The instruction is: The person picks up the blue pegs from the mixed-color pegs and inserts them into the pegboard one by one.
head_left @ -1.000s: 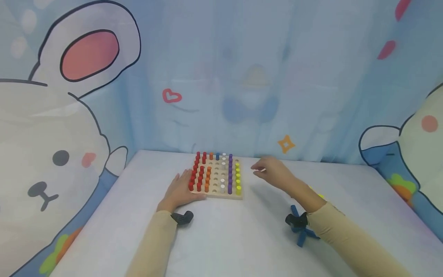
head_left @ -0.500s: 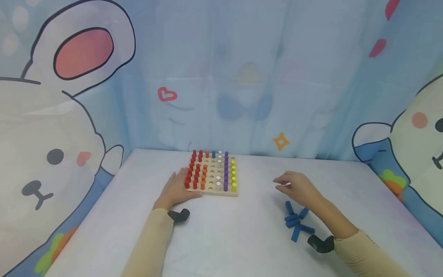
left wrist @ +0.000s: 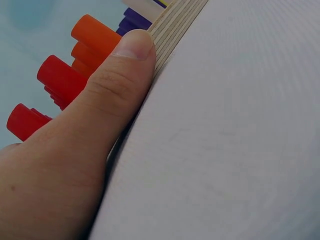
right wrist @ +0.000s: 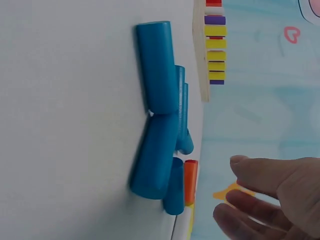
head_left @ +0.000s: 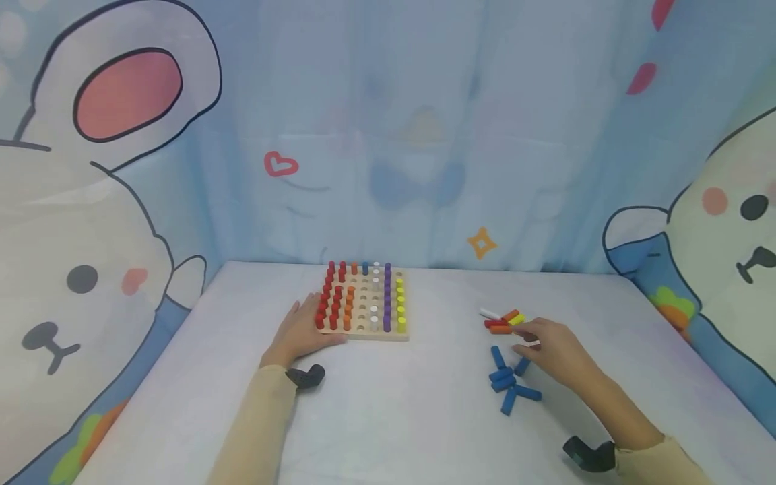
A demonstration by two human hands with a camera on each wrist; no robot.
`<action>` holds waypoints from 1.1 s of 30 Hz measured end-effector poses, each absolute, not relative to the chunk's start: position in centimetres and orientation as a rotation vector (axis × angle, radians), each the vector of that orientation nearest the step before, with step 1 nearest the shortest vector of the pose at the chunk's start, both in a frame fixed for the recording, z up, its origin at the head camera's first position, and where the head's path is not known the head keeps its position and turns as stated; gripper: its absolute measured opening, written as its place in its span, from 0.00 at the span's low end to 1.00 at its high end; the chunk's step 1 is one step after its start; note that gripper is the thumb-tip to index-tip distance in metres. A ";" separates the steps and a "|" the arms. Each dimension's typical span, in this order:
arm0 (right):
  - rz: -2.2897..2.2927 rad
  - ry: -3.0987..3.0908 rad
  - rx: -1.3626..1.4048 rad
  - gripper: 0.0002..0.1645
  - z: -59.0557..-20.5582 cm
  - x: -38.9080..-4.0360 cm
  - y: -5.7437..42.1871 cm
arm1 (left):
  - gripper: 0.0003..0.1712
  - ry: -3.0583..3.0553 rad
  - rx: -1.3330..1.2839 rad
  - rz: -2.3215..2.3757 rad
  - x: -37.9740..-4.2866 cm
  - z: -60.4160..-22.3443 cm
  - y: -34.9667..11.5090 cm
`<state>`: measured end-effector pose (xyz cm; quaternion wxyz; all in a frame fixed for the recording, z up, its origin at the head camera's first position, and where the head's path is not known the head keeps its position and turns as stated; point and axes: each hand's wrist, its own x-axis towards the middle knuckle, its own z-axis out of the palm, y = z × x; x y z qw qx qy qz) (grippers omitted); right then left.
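A wooden pegboard (head_left: 397, 336) on the white table holds columns of coloured pegs, with bare holes among them. My left hand (head_left: 300, 335) rests against its near-left corner, fingers along the left side. In the left wrist view the thumb (left wrist: 117, 75) lies straight against the front edge, beside red and orange pegs. My right hand (head_left: 558, 353) hovers at the right, thumb and fingertips apart with nothing between them. Its fingertips are right by a small group of pegs: orange (head_left: 500, 330), red (head_left: 488, 324), yellow (head_left: 518, 319) and white (head_left: 490, 314). Several blue pegs (right wrist: 157, 67) lie loose nearer me.
A blue cloth backdrop (head_left: 418, 135) with cartoon figures hangs behind the table's far edge. The white table top (head_left: 394, 411) stretches between the two forearms. Dark wrist mounts (head_left: 589, 455) sit on both wrists.
My right hand has moved away from the board, to the right and toward me, to the loose pegs. The left hand stays at the board's corner. The head view has shifted slightly right.
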<state>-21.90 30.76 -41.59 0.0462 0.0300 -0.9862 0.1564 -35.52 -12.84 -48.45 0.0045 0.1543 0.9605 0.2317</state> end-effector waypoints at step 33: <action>0.357 -3.264 -0.163 0.32 -43.8 -21.5 31.3 | 0.69 3.000 0.468 0.738 -35.5 -48.4 -12.8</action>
